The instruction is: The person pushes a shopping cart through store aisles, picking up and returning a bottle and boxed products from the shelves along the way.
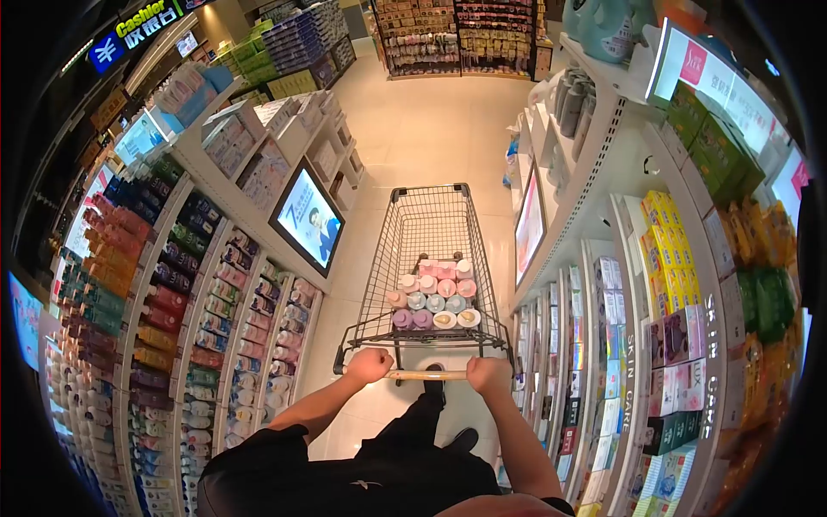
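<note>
A wire shopping cart [392, 250] stands straight in front of me in the aisle. My left hand [369, 365] is closed around the left part of its handlebar [426, 375], and my right hand [489, 376] grips the right end. Several bottles [445, 287] with pink, white, purple and pale blue tops are grouped upright at the near end of the basket. Farther forward, the bare wire floor of the basket shows. My fingers are wrapped over the bar, so their tips are hidden.
Shelves of bottles [185, 319] line the left, with a lit screen [307, 217] at their end. On the right are shelves with yellow packs [670, 250] and boxes. Pale floor [431, 129] runs ahead to a stocked display rack [457, 39]. A cashier sign [133, 34] hangs upper left.
</note>
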{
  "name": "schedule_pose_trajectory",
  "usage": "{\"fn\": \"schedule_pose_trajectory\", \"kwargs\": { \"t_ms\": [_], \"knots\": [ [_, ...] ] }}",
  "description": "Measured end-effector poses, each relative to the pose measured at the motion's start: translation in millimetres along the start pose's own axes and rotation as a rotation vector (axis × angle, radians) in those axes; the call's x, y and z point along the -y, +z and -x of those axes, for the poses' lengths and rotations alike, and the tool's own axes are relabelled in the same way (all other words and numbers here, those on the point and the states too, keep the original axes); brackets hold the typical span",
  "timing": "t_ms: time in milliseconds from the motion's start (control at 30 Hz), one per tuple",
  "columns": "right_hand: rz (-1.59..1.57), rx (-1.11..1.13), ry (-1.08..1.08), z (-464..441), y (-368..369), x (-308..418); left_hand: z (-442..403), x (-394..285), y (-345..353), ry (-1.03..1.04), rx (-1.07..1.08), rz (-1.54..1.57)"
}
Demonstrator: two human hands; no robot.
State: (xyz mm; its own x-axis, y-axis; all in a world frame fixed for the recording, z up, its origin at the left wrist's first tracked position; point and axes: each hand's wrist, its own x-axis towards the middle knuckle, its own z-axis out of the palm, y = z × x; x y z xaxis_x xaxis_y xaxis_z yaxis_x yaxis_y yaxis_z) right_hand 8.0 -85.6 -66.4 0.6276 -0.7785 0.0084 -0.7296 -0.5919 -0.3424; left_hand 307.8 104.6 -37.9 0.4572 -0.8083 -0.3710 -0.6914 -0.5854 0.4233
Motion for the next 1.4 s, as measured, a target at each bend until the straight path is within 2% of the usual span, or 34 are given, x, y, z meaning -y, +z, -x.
{"fn": "schedule_pose_trajectory", "kwargs": {
  "t_ms": [67,267,400,533,600,767,900,1100,1267,1333,1400],
  "knots": [
    [0.008,-0.008,-0.015,-26.2,-3.0,-0.5,-19.2,-0.4,-6.8,0.019,-0.021,-0.009],
    [0.106,0.248,-0.02,-110.6,-8.0,8.1,-87.0,3.0,-42.8,-0.005,-0.016,0.012],
    [0.121,0.307,0.003,-169.3,-0.8,6.7,-136.2,4.0,-70.1,-0.063,0.081,0.006],
    [0.145,0.365,-0.058,-224.7,-8.2,13.7,-180.1,15.4,-81.2,-0.024,0.089,0.007],
    [0.164,0.382,-0.02,-247.4,2.2,12.2,-196.2,17.5,-89.2,-0.038,0.066,0.021],
    [0.181,0.512,-0.02,-296.5,-5.8,19.4,-228.5,23.9,-105.6,-0.117,0.272,0.079],
    [0.21,0.523,-0.067,-322.8,-0.5,11.5,-237.4,19.7,-106.1,-0.134,0.273,-0.001],
    [0.154,0.577,-0.092,-339.3,-17.9,19.3,-223.8,24.3,-82.3,-0.177,0.218,0.071],
    [0.135,0.546,-0.183,-346.9,-10.1,6.9,-202.8,7.3,-74.0,-0.304,0.293,0.101],
    [0.124,0.621,-0.212,-350.6,-11.6,6.0,-189.9,-10.3,-83.0,-0.349,0.325,0.123],
    [0.125,0.637,-0.248,-356.1,-12.6,4.0,-178.2,-15.1,-70.4,-0.362,0.24,0.147]
  ]
}}
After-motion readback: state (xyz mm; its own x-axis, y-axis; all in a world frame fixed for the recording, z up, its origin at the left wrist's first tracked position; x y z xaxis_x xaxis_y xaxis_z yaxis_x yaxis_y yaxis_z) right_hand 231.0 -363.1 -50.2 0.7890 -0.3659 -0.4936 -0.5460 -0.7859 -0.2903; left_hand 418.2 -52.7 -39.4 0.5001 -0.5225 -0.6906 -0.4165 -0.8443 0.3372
